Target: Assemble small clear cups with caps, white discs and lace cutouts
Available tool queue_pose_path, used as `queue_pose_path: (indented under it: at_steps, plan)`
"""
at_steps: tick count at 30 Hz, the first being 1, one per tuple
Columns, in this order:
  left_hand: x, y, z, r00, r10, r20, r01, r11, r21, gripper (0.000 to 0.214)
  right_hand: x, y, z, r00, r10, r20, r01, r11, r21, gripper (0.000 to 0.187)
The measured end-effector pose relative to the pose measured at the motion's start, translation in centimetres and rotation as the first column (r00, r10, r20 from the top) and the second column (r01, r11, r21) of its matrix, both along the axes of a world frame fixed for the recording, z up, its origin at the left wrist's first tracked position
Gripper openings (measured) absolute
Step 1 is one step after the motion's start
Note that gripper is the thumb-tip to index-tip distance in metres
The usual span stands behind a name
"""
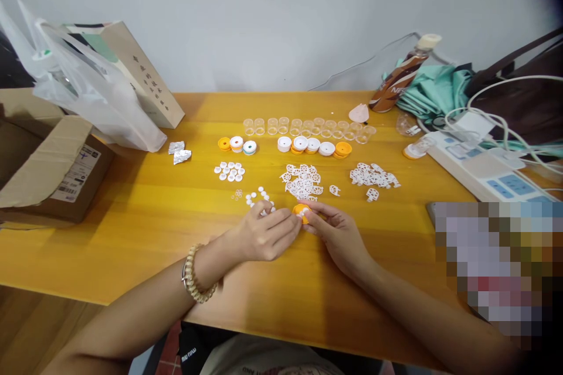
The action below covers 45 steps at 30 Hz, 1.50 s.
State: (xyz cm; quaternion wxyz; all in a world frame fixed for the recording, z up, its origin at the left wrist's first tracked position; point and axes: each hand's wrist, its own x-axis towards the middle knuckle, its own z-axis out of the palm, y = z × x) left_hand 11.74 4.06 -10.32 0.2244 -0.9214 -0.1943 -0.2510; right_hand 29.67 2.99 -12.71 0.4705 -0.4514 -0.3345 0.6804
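Note:
Both of my hands meet over the middle of the yellow wooden table [132, 217]. My right hand [336, 234] pinches a small orange round cap [300, 211]. My left hand [264, 234], with a beaded bracelet on the wrist, has its fingers pinched together at the cap's top, pressing a small white piece that I cannot make out clearly. Just beyond lie a pile of white wheel-shaped parts [302, 180], a second pile [373, 176] to the right, and small white discs [230, 171] to the left.
A row of clear little cups [308, 126] and orange and white caps [314, 145] lie further back. A cardboard box [48, 170], plastic bag [88, 94], foil scraps [178, 152] sit left; a bottle [402, 76], power strip [479, 167] and cables sit right.

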Motion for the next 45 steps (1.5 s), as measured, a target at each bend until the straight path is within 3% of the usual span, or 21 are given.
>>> queue_pose_path:
  at_steps: [10, 22, 26, 30, 37, 45]
  plan:
    - [0.0, 0.2, 0.2, 1.000, -0.023, 0.013, 0.023, 0.999, -0.027, 0.015, 0.1, 0.1, -0.2, 1.000, 0.017, 0.000, -0.017, 1.000, 0.013, 0.022]
    - [-0.2, 0.3, -0.1, 0.997, -0.019, 0.081, 0.032, 0.987, -0.155, 0.015, 0.1, 0.0, 0.0, 1.000, 0.004, 0.027, -0.005, 1.000, 0.024, 0.024]
    - [-0.2, 0.6, -0.7, 0.965, 0.115, 0.236, -0.026, 0.936, -0.351, 0.017, 0.1, 0.1, 0.1, 0.999, 0.001, 0.055, -0.003, 0.999, 0.034, 0.030]
    - [0.1, 0.8, -1.1, 0.952, 0.189, 0.242, -0.049, 0.871, -0.488, 0.018, 0.2, 0.2, 0.1, 0.997, 0.012, 0.072, -0.015, 0.999, 0.039, 0.027]
    - [0.6, 0.5, -1.3, 0.928, 0.269, 0.258, -0.082, 0.823, -0.562, 0.016, 0.2, 0.3, 0.2, 0.999, 0.022, 0.049, -0.022, 1.000, 0.013, 0.020]
    - [0.7, 0.3, -1.5, 0.912, 0.248, 0.327, 0.006, 0.788, -0.615, 0.016, 0.5, 0.6, 0.2, 0.999, -0.005, 0.045, 0.003, 0.999, 0.047, 0.020]
